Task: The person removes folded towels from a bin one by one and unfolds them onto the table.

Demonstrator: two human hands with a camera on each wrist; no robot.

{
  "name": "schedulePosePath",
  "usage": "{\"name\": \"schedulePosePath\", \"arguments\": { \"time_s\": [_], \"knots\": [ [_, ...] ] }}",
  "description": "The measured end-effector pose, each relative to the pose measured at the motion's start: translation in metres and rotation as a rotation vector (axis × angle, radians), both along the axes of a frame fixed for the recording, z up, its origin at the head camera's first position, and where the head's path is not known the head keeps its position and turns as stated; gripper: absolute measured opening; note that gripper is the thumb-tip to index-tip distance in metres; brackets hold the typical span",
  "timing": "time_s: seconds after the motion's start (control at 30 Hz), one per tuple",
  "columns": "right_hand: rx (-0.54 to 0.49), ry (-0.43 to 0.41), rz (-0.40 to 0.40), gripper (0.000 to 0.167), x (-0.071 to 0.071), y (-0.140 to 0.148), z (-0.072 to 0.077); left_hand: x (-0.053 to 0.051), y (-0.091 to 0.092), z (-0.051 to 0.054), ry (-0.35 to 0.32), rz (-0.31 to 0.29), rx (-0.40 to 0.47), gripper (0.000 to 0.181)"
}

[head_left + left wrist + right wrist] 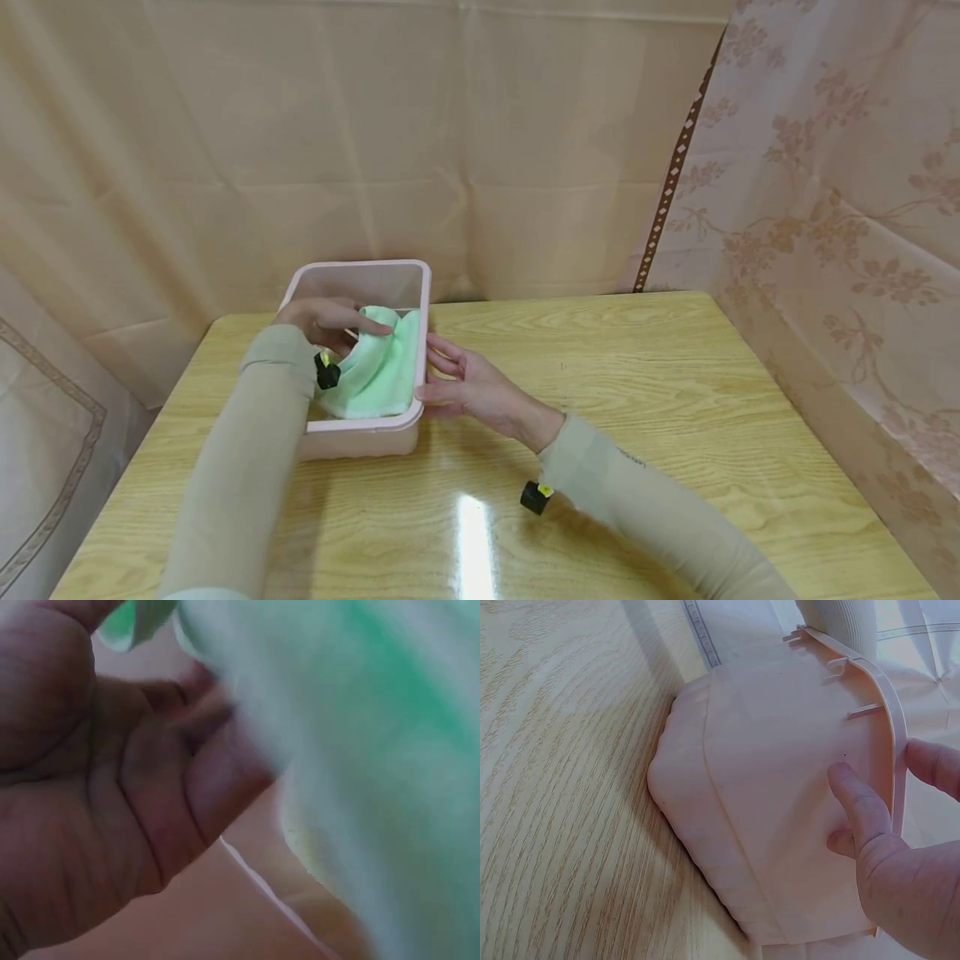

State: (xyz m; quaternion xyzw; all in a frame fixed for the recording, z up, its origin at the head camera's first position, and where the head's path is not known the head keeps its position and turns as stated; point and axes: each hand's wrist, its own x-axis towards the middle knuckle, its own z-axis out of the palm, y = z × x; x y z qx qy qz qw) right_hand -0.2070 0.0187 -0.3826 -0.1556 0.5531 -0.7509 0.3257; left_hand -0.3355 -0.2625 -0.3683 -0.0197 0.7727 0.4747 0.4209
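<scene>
- Left sleeve (228, 483) is nearest me
- Left hand (321, 321) pinches green cloth (378, 375) inside box (360, 443), near tabletop's (637, 375) far-left corner
- I see right hand (483, 390) gripping the box

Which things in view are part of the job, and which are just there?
Part of the job:
green cloth, in the grip of the left hand
pink bin around it, held at the side by the right hand

Just there:
wood-grain table
tan curtain
floral curtain
wrist cameras
</scene>
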Motion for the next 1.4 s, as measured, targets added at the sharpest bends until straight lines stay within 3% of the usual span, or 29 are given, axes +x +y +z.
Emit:
{"name": "schedulePosePath", "arguments": {
  "time_s": [0.13,0.37,0.7,0.83,1.0,1.4],
  "knots": [
    [-0.004,-0.002,-0.007,0.080,0.000,0.001,0.001,0.000,0.001,0.002,0.057,-0.057,-0.022,0.019],
    [0.000,0.005,-0.001,0.079,0.001,0.001,0.003,-0.001,0.002,0.004,0.111,-0.074,-0.039,0.015],
    [-0.002,0.012,0.021,0.082,0.000,0.002,0.002,0.000,0.004,0.006,0.084,-0.025,0.093,0.015],
    [-0.003,0.019,0.027,0.082,-0.001,0.002,0.001,0.001,0.004,0.008,0.133,-0.014,0.081,0.014],
    [-0.011,0.005,0.029,0.082,-0.001,0.002,0.001,0.000,0.001,0.010,0.195,0.043,0.014,0.023],
    [-0.006,0.009,0.016,0.082,0.000,0.003,0.001,0.001,0.007,0.012,0.157,0.071,0.116,0.010]
  ]
}}
